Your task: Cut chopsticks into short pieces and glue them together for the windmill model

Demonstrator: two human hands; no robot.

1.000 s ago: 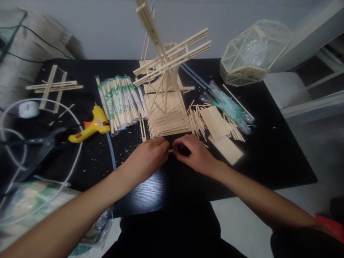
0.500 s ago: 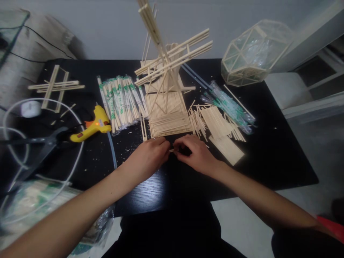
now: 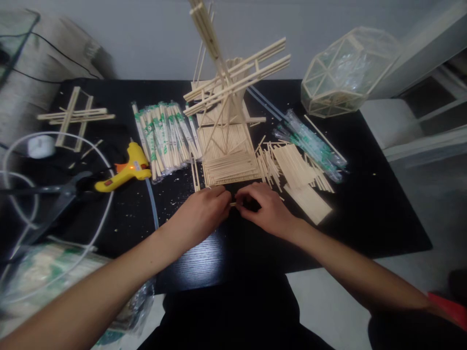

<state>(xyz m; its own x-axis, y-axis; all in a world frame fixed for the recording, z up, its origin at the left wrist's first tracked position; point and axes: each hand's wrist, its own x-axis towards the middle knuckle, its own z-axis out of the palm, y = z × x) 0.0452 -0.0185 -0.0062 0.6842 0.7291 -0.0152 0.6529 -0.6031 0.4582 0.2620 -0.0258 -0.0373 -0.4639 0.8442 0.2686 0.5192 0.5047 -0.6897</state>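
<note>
Head view looked down on a black table (image 3: 365, 214) with a tall stick model (image 3: 228, 146) standing in the middle of it. Just in front of the model's slatted base, on the near side, the person's left hand (image 3: 204, 214) and right hand (image 3: 264, 209) met fingertip to fingertip. Each had its fingers curled close, with thumb and forefinger nipped on one end of a short bamboo stick (image 3: 232, 204). Only a pale sliver of it showed in the gap between them. Whether it rested on the tabletop or hung just over it, I could not tell.

To my eye that stick would be next to weightless, stiff along its length but ready to snap if bent. It also looked smooth enough to roll between fingertips. The ends seemed the sensible place to grip it, as both hands did, leaving the middle free.

Right of the model lay a loose heap of cut sticks (image 3: 292, 167), close against its base. Left of the model lay wrapped chopsticks (image 3: 164, 138), and further left a yellow glue gun (image 3: 126, 170). Behind and right of the model sat a faceted stick frame (image 3: 343, 73).
</note>
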